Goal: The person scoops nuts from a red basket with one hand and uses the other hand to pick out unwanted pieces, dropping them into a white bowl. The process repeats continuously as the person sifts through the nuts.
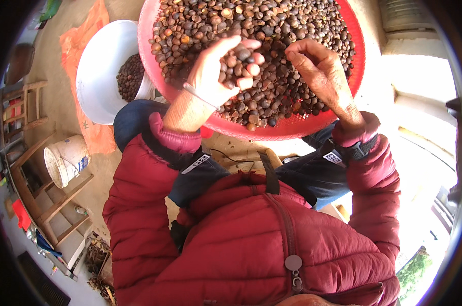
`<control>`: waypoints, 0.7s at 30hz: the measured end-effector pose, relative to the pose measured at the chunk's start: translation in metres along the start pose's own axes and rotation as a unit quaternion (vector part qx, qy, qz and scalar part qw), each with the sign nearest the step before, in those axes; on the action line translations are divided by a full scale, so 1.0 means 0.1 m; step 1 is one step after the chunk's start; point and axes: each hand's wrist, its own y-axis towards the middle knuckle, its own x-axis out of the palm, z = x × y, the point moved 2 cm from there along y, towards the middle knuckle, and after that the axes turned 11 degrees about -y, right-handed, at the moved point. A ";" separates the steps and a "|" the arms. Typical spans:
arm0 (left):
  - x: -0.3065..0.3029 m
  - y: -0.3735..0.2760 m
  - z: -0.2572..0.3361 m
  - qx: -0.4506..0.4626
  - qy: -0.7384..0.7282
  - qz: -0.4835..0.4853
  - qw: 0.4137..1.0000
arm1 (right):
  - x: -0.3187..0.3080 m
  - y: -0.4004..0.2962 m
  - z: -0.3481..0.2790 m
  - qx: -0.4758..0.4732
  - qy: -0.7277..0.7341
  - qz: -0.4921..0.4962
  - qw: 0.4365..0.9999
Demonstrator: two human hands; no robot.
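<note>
A wide red plastic basket lies across my lap, filled with small brown round nuts or seeds. Over its left part, my left hand is cupped with the palm up and holds a heap of the same brown pieces. A pale band circles that wrist. My right hand hovers over the right part of the basket, thumb and forefinger brought together; whether a piece is pinched between them cannot be told.
Left of the basket, a white bucket holds more brown pieces and stands by an orange sack. A smaller, dirty white bucket lies farther left, near wooden chair frames. My knees are under the basket.
</note>
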 end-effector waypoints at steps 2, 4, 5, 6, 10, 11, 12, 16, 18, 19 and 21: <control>-0.05 -0.05 0.13 0.028 -0.033 -0.003 0.999 | 0.02 -0.01 -0.01 -0.048 -0.035 -0.034 0.998; -0.08 -0.13 0.36 0.018 -0.110 -0.062 0.992 | 0.07 -0.02 -0.01 -0.130 -0.089 -0.081 0.984; -0.10 -0.20 0.50 0.018 -0.127 -0.104 0.986 | 0.10 -0.03 0.01 -0.151 -0.127 -0.111 0.974; -0.15 -0.32 0.66 0.060 -0.156 -0.080 0.983 | 0.11 -0.08 0.05 -0.112 -0.109 -0.170 0.973; -0.38 -0.88 1.48 0.171 -0.173 -0.046 0.969 | 0.11 -0.19 0.12 -0.161 -0.206 -0.230 0.937; -0.47 -1.06 1.69 0.221 -0.165 -0.013 0.961 | 0.09 -0.21 0.12 -0.170 -0.227 -0.219 0.934; -0.55 -1.22 1.90 0.278 -0.147 0.038 0.948 | 0.08 -0.23 0.12 -0.182 -0.252 -0.205 0.928; -0.91 -1.69 2.43 0.435 -0.052 0.291 0.851 | 0.10 -0.29 0.14 -0.132 -0.337 -0.262 0.895; -1.07 -1.88 2.50 0.426 0.006 0.406 0.808 | 0.14 -0.34 0.14 -0.162 -0.333 -0.250 0.895; -1.13 -1.97 2.51 0.396 0.059 0.433 0.808 | 0.16 -0.37 0.13 -0.176 -0.330 -0.244 0.895; -1.21 -2.03 2.49 0.365 0.067 0.516 0.772 | 0.17 -0.47 0.14 -0.193 -0.304 -0.223 0.906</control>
